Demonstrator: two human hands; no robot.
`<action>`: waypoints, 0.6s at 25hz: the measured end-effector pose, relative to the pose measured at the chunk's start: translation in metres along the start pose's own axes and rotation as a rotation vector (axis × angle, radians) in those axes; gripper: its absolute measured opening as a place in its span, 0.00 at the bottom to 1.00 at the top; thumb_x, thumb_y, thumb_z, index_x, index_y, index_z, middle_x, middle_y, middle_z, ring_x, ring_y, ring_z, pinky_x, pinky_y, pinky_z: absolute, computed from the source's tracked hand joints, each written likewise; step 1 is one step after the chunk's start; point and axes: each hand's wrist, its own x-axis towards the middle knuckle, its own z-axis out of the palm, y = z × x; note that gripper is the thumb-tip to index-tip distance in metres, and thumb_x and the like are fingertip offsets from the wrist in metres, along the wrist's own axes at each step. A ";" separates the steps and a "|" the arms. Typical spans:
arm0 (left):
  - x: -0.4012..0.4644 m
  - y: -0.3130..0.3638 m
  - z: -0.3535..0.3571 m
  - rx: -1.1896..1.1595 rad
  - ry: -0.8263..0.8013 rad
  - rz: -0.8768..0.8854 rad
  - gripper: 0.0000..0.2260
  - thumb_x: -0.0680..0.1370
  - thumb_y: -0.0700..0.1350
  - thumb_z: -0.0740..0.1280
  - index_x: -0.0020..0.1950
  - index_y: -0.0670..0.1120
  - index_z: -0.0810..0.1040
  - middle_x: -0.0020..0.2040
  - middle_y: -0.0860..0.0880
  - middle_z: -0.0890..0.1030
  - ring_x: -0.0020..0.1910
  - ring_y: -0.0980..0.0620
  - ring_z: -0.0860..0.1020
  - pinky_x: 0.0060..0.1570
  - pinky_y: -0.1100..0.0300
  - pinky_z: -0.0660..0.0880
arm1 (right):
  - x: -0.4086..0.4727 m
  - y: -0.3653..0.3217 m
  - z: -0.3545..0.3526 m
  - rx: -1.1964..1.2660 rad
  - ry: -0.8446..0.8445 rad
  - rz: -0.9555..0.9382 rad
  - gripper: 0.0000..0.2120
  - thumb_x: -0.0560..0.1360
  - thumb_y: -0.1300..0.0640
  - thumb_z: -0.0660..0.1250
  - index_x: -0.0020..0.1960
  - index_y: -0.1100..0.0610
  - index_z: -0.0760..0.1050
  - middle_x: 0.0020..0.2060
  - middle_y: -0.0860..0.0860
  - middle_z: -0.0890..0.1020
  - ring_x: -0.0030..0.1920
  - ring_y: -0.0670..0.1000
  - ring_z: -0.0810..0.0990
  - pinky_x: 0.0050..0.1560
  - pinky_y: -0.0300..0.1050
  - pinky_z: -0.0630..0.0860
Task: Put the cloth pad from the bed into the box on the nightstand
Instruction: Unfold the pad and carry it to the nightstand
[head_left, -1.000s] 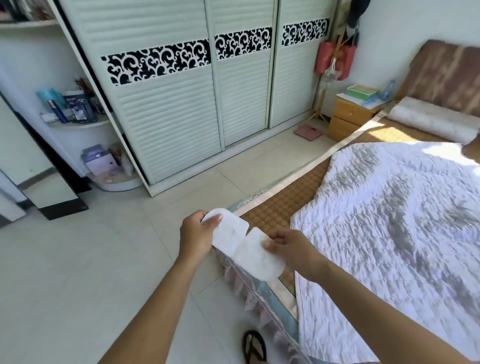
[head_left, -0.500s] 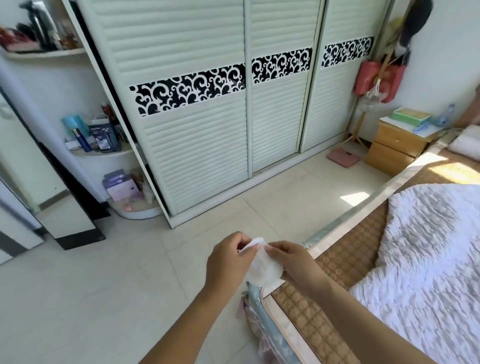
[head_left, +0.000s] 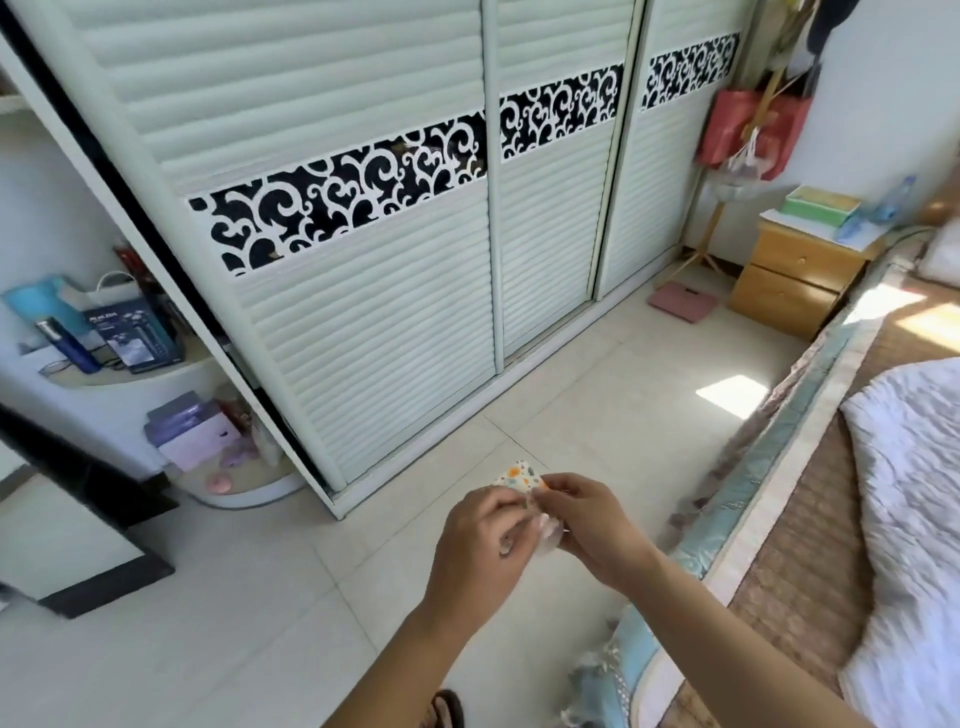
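The cloth pad (head_left: 519, 478) is folded small, its flowered outer side showing at the top, and both hands pinch it over the floor beside the bed. My left hand (head_left: 480, 545) grips it from the left, my right hand (head_left: 587, 525) from the right. Most of the pad is hidden between my fingers. The green box (head_left: 821, 205) sits on the wooden nightstand (head_left: 800, 270) at the far right, well away from my hands.
The bed (head_left: 810, 519) with a woven mat and a white quilt (head_left: 919, 493) runs along the right. A sliding-door wardrobe (head_left: 415, 208) fills the left and middle. A pink scale (head_left: 681, 301) lies on the floor by the nightstand. A sandal (head_left: 447, 709) shows at the bottom.
The pad went from spread open between my hands to folded into a small bundle. The view turned left, away from the bed and toward the wardrobe.
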 end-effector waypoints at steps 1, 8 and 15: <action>0.022 -0.021 -0.010 -0.050 -0.025 -0.026 0.07 0.75 0.48 0.67 0.49 0.47 0.82 0.50 0.53 0.81 0.52 0.55 0.77 0.52 0.58 0.77 | 0.019 -0.005 0.009 0.038 0.043 0.001 0.05 0.74 0.64 0.66 0.49 0.63 0.78 0.40 0.58 0.84 0.37 0.53 0.84 0.35 0.43 0.80; 0.182 -0.092 -0.025 -0.474 -0.537 -0.422 0.18 0.75 0.51 0.68 0.62 0.49 0.73 0.54 0.52 0.79 0.52 0.54 0.79 0.42 0.67 0.78 | 0.105 -0.051 0.028 0.140 0.255 -0.037 0.06 0.74 0.62 0.68 0.51 0.60 0.79 0.44 0.56 0.86 0.42 0.53 0.86 0.38 0.44 0.82; 0.311 -0.091 0.046 -0.661 -0.570 -0.477 0.05 0.74 0.43 0.71 0.48 0.46 0.78 0.45 0.46 0.83 0.40 0.53 0.83 0.30 0.65 0.80 | 0.186 -0.090 -0.031 0.319 0.352 -0.013 0.07 0.73 0.62 0.69 0.50 0.65 0.77 0.42 0.59 0.86 0.42 0.56 0.86 0.40 0.44 0.83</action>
